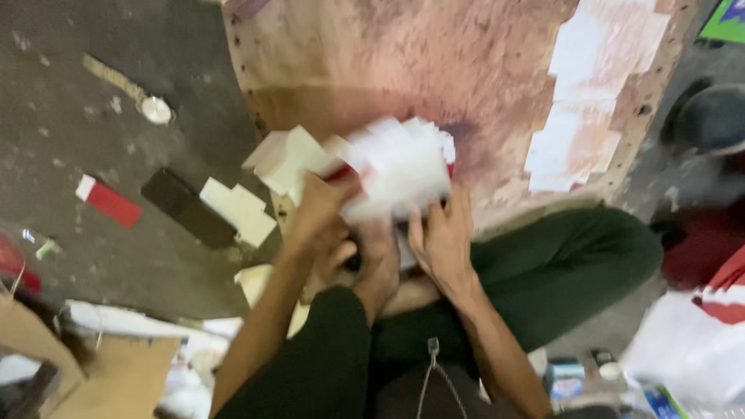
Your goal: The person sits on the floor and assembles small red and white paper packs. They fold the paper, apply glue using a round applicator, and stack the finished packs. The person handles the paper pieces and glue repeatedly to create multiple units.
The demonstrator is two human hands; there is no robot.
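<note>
White card stack, blurred, at board edge: left hand and right hand both clamped on it. Red-white label on floor, left. Pale sheets on board, right.

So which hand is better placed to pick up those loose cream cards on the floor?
Probably the left hand: the loose cream cards lie just to its left, while the right hand sits across the blurred white stack.

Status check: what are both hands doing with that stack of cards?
Left hand and right hand both grip blurred white card stack. Loose cards beside, apart.
</note>
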